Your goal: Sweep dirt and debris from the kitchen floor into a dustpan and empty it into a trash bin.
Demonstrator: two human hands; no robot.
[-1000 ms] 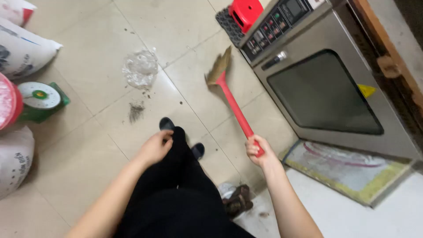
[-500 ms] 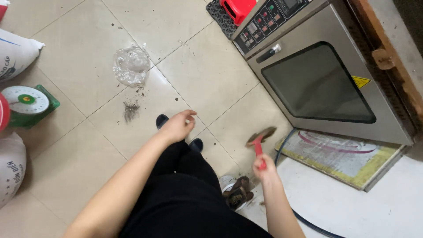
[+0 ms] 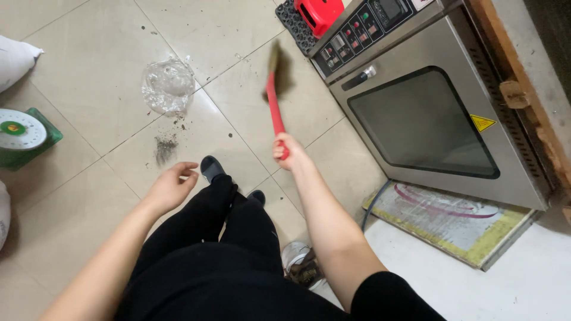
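Two bare hands work over a tiled floor (image 3: 89, 77): the right hand (image 3: 286, 151) is closed around the lower end of a red-handled broom (image 3: 275, 101), whose blurred bristle head reaches out over the tiles just beside the front corner of a steel oven (image 3: 428, 119) lying tilted on the ground. The left hand (image 3: 171, 185) hangs loose and open with nothing in it, above the person's black-clad legs and dark shoes (image 3: 212, 168). A small heap of dark dirt (image 3: 165, 147) lies on the tile ahead of the left hand, and a crumpled clear plastic bag (image 3: 167, 85) sits just beyond it. A green scale with a white dial (image 3: 21, 134) stands at the left edge, near a white sack (image 3: 16, 59). A red object on a black grid mat (image 3: 320, 13) lies behind the oven, and a flat yellow-edged board (image 3: 452, 220) lies against its near side.
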